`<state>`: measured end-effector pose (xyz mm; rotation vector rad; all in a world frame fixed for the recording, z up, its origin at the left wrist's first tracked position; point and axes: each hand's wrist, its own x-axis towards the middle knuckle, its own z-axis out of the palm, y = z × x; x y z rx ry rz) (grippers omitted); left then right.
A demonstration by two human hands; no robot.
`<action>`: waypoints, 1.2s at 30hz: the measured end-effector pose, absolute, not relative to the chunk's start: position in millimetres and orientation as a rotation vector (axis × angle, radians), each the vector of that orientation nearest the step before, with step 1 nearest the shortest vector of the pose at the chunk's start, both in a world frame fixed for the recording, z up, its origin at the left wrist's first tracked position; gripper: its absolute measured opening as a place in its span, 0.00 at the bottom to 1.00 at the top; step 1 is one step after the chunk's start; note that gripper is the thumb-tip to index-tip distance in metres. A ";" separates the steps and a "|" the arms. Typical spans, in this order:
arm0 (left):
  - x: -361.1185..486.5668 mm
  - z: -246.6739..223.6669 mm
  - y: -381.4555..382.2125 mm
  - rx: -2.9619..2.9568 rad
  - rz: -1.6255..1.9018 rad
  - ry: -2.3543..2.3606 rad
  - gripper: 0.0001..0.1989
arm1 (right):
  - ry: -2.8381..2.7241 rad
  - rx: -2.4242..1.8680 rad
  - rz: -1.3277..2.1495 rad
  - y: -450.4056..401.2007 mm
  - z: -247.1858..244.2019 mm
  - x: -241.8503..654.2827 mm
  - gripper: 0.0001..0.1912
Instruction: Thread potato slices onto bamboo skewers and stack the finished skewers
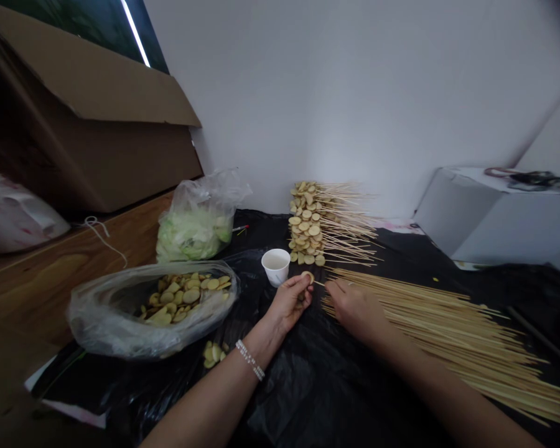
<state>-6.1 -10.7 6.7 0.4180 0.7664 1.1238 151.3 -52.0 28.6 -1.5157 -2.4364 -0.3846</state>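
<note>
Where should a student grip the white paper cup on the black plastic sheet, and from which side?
Grip the white paper cup around its tapered wall, just below the rim, coming from the near side. It stands upright and narrows towards the base, so a wrap-around hold suits it. The skewered slices lie just behind it, and the left hand is close by.

Beaded bracelet (pixel 249 359) on L wrist (pixel 261 341) rn, pale strands, looks multi-row; R wrist (pixel 382 333) plain, both forearms (pixel 205 404) bare, no sleeves.
</note>
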 end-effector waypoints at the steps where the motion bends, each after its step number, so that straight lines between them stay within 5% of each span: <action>1: -5.7 6.5 -11.1 0.430 1.123 0.769 0.11 | -2.443 -1.500 -0.407 -52.4 28.4 150.6 0.10; 36: -7.1 6.6 -9.0 0.425 1.181 0.809 0.10 | -2.340 -1.537 -0.162 -46.9 26.1 150.7 0.11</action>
